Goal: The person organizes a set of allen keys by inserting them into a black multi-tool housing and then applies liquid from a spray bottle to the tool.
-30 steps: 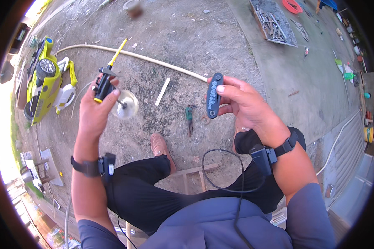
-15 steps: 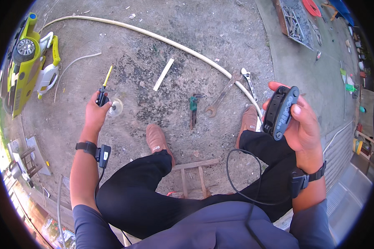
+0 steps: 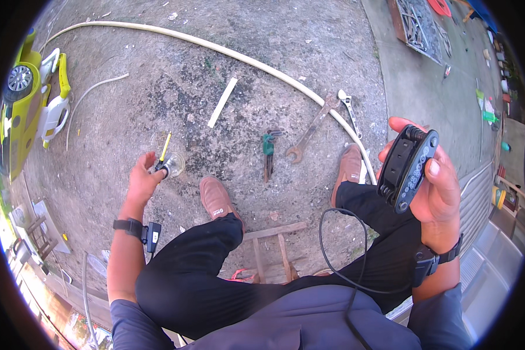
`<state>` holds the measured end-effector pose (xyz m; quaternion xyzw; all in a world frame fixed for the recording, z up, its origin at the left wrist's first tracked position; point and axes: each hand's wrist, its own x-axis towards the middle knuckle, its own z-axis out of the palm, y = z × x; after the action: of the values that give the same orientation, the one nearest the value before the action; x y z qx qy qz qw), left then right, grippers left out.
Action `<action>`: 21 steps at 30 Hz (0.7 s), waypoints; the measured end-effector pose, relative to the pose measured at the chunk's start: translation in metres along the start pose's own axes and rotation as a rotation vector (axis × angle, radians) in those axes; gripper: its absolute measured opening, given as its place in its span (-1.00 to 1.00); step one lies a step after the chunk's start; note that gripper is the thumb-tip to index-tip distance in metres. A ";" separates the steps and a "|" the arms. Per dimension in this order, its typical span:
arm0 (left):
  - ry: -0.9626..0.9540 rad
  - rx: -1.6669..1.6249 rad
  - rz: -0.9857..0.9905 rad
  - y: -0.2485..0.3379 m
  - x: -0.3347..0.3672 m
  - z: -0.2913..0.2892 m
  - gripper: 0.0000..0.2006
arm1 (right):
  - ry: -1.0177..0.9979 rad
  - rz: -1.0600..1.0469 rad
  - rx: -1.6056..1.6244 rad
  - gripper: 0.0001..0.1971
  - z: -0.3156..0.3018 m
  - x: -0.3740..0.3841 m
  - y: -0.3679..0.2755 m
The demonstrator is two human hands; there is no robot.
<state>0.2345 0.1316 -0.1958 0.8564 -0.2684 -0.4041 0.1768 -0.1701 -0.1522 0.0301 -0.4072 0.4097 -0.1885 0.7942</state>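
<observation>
Cream hose (image 3: 233, 54) curves ahead of me. Well on its near side, my left hand (image 3: 141, 178) has just carried the clear-bowled tool (image 3: 174, 165) farther from it, fingers now spreading, so that hold looks looser; whether they still touch, I cannot tell. Right of the hose, my right hand (image 3: 436, 195) is raised, palm partly upward, thumb and fingers pinching the black multi-tool (image 3: 407, 169).

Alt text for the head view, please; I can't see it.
The right grip holds a black folding multi-tool; the left grip is at a clear container with a yellow spout, its hold unclear. On the rough ground ahead lie hex keys in a green holder, two wrenches and a pale hose.
</observation>
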 end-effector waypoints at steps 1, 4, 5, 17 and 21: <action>0.034 0.102 0.064 0.012 0.001 -0.003 -0.45 | 0.003 -0.007 -0.001 -0.28 0.000 -0.001 0.001; 0.156 0.336 0.274 0.056 0.005 -0.014 -0.55 | 0.009 -0.022 0.005 -0.27 -0.002 -0.005 0.002; 0.208 0.368 0.356 0.072 0.007 -0.018 -0.59 | 0.008 -0.022 0.014 -0.26 -0.003 -0.006 0.002; -0.450 0.626 0.425 0.159 0.048 0.171 -0.59 | 0.232 0.001 0.011 -0.08 -0.006 -0.014 -0.005; -0.461 0.567 0.273 0.153 0.041 0.223 -0.52 | 0.292 -0.005 0.030 -0.07 -0.021 -0.014 -0.005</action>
<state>0.0321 -0.0334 -0.2773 0.7144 -0.5136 -0.4684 -0.0799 -0.1948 -0.1567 0.0339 -0.3645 0.5170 -0.2540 0.7317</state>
